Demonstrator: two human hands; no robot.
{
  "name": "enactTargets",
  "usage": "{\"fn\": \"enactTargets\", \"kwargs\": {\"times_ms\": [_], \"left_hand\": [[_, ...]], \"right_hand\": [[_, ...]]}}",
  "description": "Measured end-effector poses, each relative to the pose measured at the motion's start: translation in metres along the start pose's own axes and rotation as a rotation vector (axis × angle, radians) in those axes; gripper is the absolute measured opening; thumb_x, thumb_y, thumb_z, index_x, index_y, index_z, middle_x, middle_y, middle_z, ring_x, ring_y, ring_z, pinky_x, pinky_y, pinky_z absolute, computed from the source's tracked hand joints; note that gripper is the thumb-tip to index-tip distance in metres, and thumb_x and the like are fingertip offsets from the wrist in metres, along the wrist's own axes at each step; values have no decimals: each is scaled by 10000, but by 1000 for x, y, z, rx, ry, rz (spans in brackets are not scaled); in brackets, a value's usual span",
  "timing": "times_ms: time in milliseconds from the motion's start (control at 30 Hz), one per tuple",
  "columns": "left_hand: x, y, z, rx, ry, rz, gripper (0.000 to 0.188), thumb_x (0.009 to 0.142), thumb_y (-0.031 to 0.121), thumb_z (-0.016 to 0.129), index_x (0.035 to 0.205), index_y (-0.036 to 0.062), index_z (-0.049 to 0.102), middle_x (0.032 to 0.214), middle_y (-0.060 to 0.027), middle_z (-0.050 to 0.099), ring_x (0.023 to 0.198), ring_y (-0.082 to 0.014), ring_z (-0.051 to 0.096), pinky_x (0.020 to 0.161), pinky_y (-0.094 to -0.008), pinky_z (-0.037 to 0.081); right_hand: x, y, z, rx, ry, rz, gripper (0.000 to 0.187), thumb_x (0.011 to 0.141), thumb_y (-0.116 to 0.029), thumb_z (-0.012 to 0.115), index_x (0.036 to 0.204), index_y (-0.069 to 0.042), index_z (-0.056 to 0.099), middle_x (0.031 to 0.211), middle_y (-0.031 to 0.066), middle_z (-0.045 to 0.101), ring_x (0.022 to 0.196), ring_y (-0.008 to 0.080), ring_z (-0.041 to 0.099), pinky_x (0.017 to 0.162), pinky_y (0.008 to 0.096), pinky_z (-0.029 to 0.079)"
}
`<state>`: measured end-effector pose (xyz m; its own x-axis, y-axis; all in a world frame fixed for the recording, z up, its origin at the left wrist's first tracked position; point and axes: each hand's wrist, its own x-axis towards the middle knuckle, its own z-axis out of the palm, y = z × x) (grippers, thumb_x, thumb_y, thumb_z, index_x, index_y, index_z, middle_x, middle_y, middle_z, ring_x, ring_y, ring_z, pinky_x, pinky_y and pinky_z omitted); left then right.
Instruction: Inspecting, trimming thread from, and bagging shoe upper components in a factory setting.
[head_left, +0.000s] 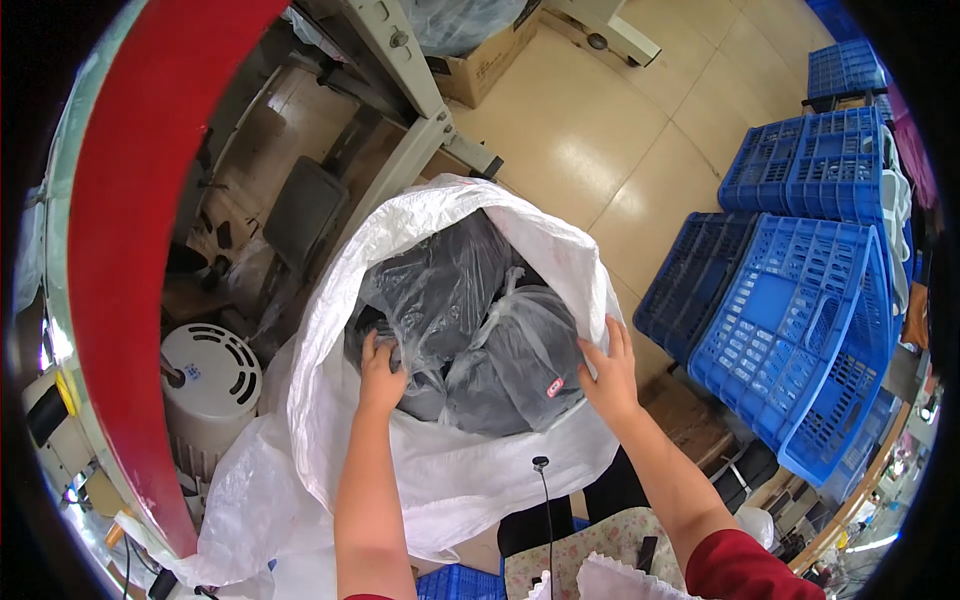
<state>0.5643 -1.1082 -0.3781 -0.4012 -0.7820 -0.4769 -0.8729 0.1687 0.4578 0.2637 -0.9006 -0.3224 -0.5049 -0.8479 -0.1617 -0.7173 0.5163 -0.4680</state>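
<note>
A large white woven sack (pixel 340 225) stands with its mouth wide in front of me. Inside it lie clear plastic bags filled with dark goods. One dark bag (pixel 445 290) is at the upper left, and another bag (pixel 515 355), gathered at its neck and bearing a small red-and-white label, lies at the right. My left hand (pixel 383 375) is inside the sack's mouth, fingers apart and resting against the dark bags at the left. At the right rim, my right hand (pixel 613 372) has its thumb on the inner side and its fingers around the sack's edge.
Blue plastic crates (pixel 790 320) are stacked at the right, some tilted. A red curved panel (pixel 130 250) runs down the left, beside a white round motor housing (pixel 210 370). A metal table leg (pixel 400 60) and a cardboard box (pixel 485 65) are beyond the sack.
</note>
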Motion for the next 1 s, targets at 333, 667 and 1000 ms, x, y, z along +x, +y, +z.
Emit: {"fn": "enactTargets", "kwargs": {"times_ms": [333,667,1000], "left_hand": [[-154,33,13,235,-178,51,676,689,378,700,1233,42,480,1397,-245,269,1286,-391,287,1035,-520,239],[-258,84,28,521,-1043,-50,452,721,259,615,1144,103,578,1200,-143,551,1088,-316,536,901,-478,412],[-223,107,-172,30,-236,-169,196,662,104,523,788,44,661,752,-193,616,751,-354,596,686,-400,467]], "right_hand": [[-44,43,13,167,22,474,593,622,-135,741,1119,-30,436,1363,239,316,1232,381,349,1001,446,308],[-78,88,34,702,-488,923,495,637,-150,693,1075,42,566,971,163,613,900,241,589,807,329,447],[-7,-159,-103,1188,-458,699,271,688,-192,577,809,45,625,732,151,623,652,235,575,595,324,446]]}}
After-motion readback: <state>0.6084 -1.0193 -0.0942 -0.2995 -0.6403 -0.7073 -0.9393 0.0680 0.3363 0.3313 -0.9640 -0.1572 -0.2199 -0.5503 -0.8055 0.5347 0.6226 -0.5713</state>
